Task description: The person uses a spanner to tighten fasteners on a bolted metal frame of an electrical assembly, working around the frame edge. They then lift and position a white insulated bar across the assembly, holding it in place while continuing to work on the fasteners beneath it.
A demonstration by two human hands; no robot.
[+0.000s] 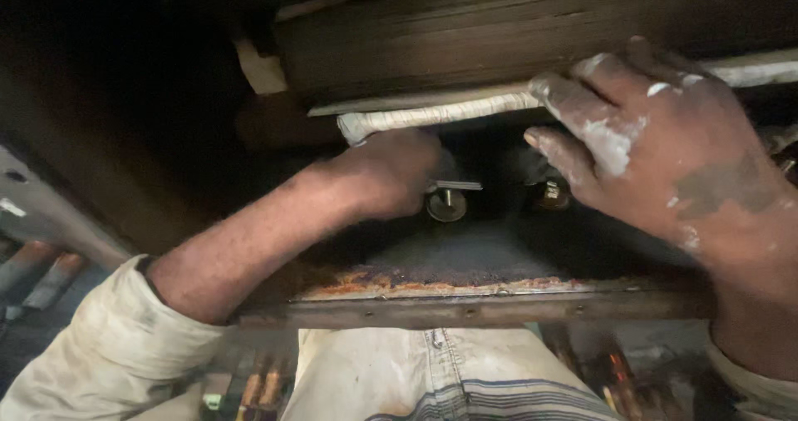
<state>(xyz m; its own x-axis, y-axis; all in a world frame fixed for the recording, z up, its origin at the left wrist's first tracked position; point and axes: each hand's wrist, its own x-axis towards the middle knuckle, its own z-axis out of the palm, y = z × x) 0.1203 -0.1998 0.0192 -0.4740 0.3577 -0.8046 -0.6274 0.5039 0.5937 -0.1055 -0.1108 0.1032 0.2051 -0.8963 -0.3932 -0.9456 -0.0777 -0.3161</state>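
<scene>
Dark, cramped space under stacked wooden boards (499, 30), closed below by a rusty metal ledge (465, 292) — I see little room between them. My left hand (391, 176) is closed around a flat silver wrench (453, 186) on a round brass-coloured bolt (446, 206), just above the ledge. My right hand (657, 147) — fingers spread — presses a white cloth-wrapped strip (432, 115) beneath the boards.

1. The left hand (391, 176) is closed in a fist, forearm bare and stretched forward, its pale sleeve pushed back to the elbow.
2. The right hand (657, 151) is raised, fingers spread flat and paint-smeared, its back showing.
</scene>
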